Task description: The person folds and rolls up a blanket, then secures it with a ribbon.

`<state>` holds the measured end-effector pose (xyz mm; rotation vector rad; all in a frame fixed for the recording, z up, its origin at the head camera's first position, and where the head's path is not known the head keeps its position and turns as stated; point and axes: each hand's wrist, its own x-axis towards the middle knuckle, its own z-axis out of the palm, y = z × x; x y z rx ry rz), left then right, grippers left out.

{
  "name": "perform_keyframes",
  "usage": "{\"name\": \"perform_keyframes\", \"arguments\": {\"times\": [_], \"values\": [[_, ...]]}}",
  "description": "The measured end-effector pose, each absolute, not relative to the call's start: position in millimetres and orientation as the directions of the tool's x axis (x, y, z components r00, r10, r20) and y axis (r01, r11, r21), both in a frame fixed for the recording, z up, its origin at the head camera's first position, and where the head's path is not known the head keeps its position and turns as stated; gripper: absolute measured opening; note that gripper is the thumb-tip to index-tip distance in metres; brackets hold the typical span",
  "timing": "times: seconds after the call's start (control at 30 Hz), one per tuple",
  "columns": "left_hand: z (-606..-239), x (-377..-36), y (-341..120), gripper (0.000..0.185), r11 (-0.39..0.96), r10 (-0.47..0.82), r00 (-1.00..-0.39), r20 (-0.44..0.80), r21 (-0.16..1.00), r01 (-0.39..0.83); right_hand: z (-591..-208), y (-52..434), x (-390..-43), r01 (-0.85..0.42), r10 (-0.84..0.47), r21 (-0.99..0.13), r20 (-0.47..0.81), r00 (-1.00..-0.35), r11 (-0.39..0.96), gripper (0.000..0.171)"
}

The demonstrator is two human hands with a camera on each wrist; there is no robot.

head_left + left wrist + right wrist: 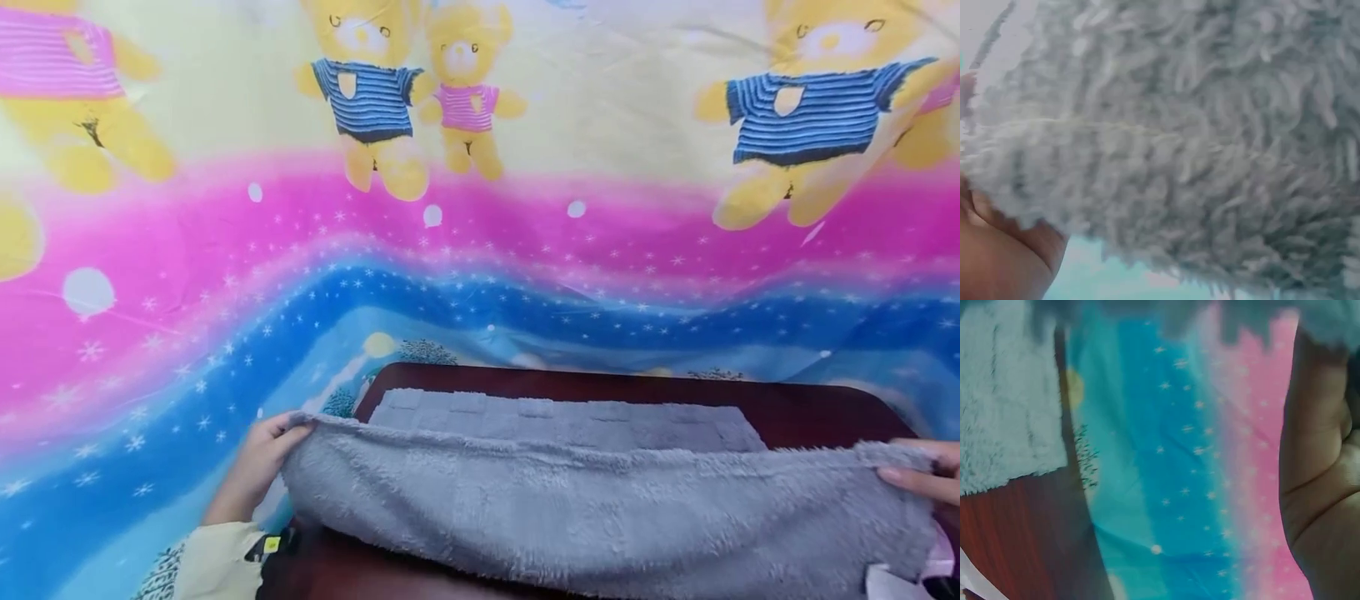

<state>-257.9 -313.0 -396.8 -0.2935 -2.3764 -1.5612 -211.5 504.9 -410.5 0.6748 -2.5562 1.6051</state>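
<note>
Grey fluffy towel (600,508) stretched between both hands, left hand (258,462) and right hand (926,479) each pinching an end.

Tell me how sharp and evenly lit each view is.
Head view: bright, even light, wide-angle bending at the edges, towel and left hand fairly sharp. Left wrist view: towel fills the frame, soft from closeness. Right wrist view: dimmer, blurred, right hand in shadow against the sheet.

Towel (600,500) on table (810,408), bedsheet (480,275) behind.

Prob. a home bedroom: teddy-bear print bedsheet (480,208) behind small dark wooden table (810,408).
</note>
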Motion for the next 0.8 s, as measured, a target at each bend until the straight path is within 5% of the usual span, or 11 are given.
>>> {"name": "perform_keyframes", "arguments": {"times": [0.1, 0.2, 0.27, 0.4, 0.8], "values": [[-405.7, -276.0, -312.5, 0.032, 0.453, -0.021, -0.966, 0.259, 0.864, 0.222, -414.2, 490.0, -220.5, -0.296, -0.147, -0.867, 0.258, -0.955, 0.401, 0.040], [-413.6, -295.0, -310.2, 0.035, 0.465, -0.019, -0.975, 0.222, 0.865, 0.188, -413.8, 482.4, -228.9, -0.136, 0.013, -0.798, 0.177, -0.984, 0.588, 0.018], [-417.0, -306.4, -308.3, 0.034, 0.476, -0.005, -0.980, 0.200, 0.862, 0.174, -413.0, 480.8, -236.5, -0.059, 0.064, -0.735, 0.138, -0.988, 0.675, 0.028], [-420.6, -328.3, -305.5, 0.033, 0.490, 0.015, -0.987, 0.158, 0.859, 0.145, -412.1, 483.0, -255.0, -0.049, 0.068, -0.695, 0.140, -0.988, 0.717, 0.047], [-426.6, -379.4, -294.5, 0.043, 0.478, 0.053, -0.993, 0.102, 0.871, 0.115, -435.7, 488.2, -300.1, -0.017, 0.001, -0.758, 0.024, -1.000, 0.652, 0.048]]}}
